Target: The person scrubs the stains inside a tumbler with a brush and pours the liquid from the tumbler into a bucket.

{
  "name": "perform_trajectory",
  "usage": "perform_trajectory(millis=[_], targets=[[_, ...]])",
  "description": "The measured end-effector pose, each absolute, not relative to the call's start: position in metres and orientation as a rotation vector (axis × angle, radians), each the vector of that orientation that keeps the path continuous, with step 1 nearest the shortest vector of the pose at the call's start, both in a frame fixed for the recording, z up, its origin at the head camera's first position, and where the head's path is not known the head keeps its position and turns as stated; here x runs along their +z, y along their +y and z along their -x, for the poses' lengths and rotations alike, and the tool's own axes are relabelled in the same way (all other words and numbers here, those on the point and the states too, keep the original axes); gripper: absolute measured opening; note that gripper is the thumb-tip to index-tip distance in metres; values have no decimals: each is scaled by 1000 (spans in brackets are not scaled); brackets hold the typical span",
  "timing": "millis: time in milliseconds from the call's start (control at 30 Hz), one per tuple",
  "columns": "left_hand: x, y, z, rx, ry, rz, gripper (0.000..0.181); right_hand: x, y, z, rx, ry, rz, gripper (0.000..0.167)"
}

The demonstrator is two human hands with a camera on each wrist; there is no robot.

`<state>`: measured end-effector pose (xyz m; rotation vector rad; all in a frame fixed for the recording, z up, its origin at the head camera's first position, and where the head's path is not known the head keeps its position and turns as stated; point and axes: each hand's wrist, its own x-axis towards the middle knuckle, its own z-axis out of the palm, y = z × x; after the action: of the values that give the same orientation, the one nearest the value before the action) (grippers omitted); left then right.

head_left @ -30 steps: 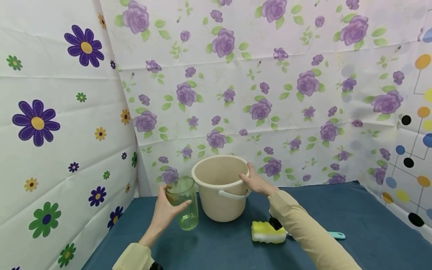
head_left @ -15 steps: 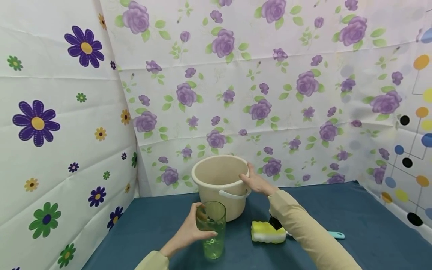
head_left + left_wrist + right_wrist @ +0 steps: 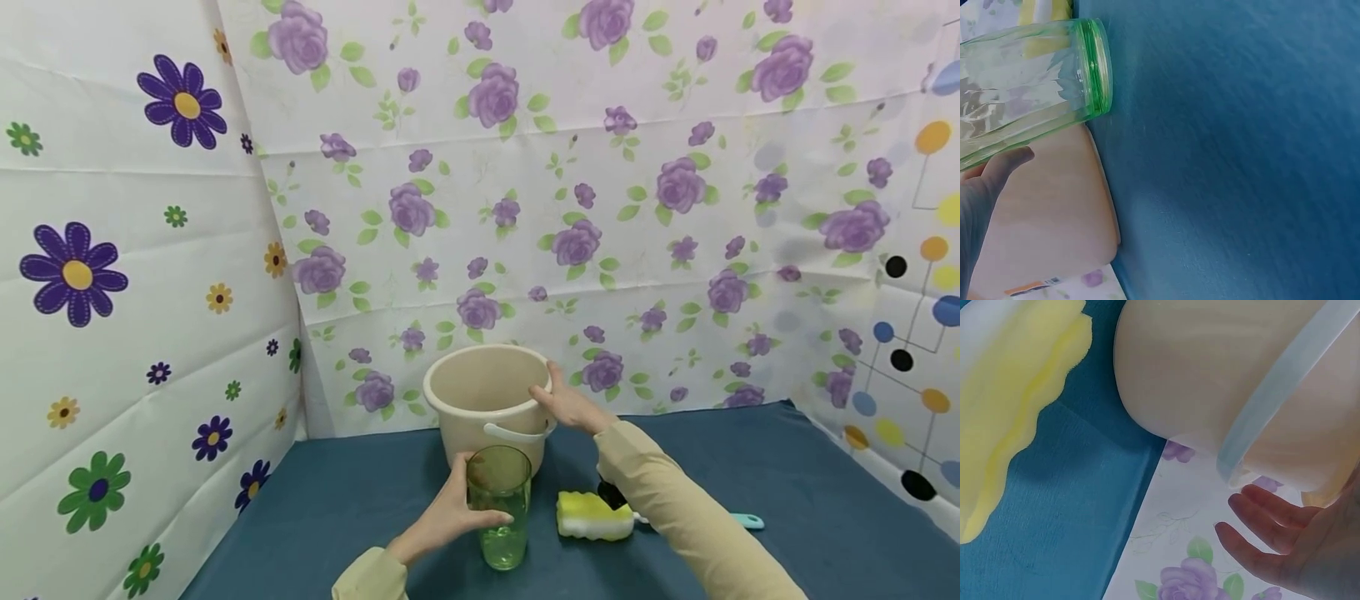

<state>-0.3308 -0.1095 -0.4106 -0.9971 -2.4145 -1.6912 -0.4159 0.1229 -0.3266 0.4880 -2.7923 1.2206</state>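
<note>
My left hand (image 3: pixel 453 508) holds a tall, see-through green cup (image 3: pixel 504 537) upright, with the thumb across its near side. In the left wrist view the base of the cup (image 3: pixel 1094 69) is close to the blue cloth; whether it touches I cannot tell. Just behind stands a beige bucket (image 3: pixel 465 433) with a pale handle (image 3: pixel 517 434) hanging down its side. With thumb and fingers my right hand (image 3: pixel 576 408) grips the bucket's right rim. The other fingers (image 3: pixel 1254 553) of that hand extend outside the bucket in the right wrist view.
A yellow and white sponge brush (image 3: pixel 594 517) lies on the blue cloth (image 3: pixel 360 492) right of the cup, its turquoise handle (image 3: pixel 747 522) partly hidden by my right sleeve. Flower-printed sheets (image 3: pixel 645 250) close off the back and sides.
My left hand has carried the cup to the right and nearer to me, from beside the bucket to in front of it. The right hand stays on the bucket rim.
</note>
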Motion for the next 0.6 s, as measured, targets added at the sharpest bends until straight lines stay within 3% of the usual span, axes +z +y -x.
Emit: perform_trajectory(millis=[267,600], targets=[[-410,-106,334,-1638,-2409,1054,76,-323,129,413,1162,-2800,-453,73],[-405,-116,335,-1544,-2579,1032,82,-322,149,413,1162,-2592,-602,79]])
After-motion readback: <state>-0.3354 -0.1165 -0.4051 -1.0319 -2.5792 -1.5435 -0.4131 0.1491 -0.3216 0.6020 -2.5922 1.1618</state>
